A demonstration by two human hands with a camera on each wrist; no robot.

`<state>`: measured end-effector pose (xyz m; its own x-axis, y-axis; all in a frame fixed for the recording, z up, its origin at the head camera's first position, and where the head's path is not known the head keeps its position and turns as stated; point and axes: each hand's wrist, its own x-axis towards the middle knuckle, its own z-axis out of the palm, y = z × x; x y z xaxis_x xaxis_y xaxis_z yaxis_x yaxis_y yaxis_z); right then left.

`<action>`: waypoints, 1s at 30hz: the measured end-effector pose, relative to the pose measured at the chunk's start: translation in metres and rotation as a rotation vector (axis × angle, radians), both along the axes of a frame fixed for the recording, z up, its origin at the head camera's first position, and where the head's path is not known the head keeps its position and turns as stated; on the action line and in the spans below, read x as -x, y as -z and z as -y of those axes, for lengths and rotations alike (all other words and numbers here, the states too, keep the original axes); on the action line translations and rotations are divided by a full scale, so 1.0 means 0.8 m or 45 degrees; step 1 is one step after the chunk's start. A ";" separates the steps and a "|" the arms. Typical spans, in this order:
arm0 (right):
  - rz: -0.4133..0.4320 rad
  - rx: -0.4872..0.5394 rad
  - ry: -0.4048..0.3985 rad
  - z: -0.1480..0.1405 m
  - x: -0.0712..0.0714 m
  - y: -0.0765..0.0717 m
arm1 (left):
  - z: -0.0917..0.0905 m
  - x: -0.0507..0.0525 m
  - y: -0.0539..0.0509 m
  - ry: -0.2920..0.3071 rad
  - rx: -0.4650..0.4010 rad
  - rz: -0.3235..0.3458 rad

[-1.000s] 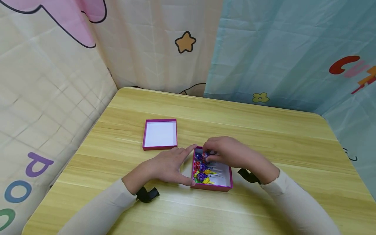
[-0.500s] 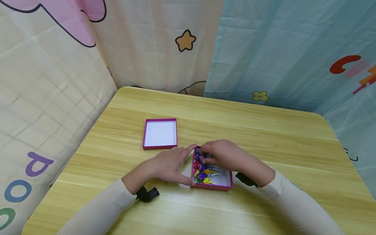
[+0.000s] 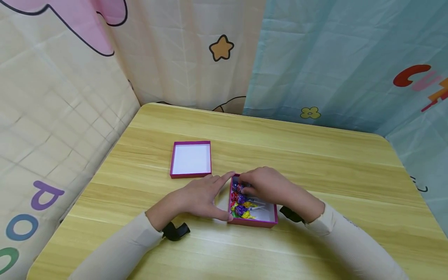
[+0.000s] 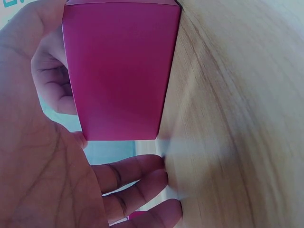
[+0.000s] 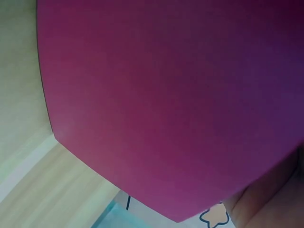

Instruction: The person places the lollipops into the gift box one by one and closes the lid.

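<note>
A magenta box (image 3: 254, 223) with a white inside holds several wrapped lollipops (image 3: 240, 210), their heads along its left wall and their white sticks pointing right. My left hand (image 3: 201, 196) spans the box's left side, thumb at the near corner and index finger at the far corner, holding it. In the left wrist view the other fingers (image 4: 137, 192) rest on the table beside the box wall. My right hand (image 3: 267, 184) reaches into the box's far part from the right. Its curled fingers pinch a lollipop (image 3: 239, 188) there, partly hidden beneath them.
A square magenta lid (image 3: 191, 159) lies inside-up on the wooden table (image 3: 297, 151), behind my left hand. Black straps (image 3: 176, 232) show at both wrists. Printed curtains (image 3: 196, 62) stand behind and beside the table.
My right hand has shifted slightly left and down toward the box's left wall, bringing the lollipop against the other heads. The left hand, box and lid have stayed in place.
</note>
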<state>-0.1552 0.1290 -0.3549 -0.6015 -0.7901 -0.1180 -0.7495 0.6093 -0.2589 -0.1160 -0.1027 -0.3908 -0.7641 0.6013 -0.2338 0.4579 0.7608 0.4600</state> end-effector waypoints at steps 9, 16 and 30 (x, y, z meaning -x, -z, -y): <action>-0.006 0.008 -0.019 -0.001 -0.001 0.006 | 0.000 0.000 -0.001 0.007 0.004 0.009; -0.031 0.011 0.004 -0.005 -0.004 0.004 | 0.000 0.000 0.000 0.004 0.004 0.012; -0.063 0.176 0.123 -0.041 -0.014 -0.005 | -0.001 -0.001 0.000 -0.005 0.007 0.003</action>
<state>-0.1436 0.1620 -0.3508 -0.6776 -0.7352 0.0199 -0.7034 0.6399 -0.3094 -0.1153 -0.1020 -0.3910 -0.7660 0.5968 -0.2390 0.4537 0.7652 0.4567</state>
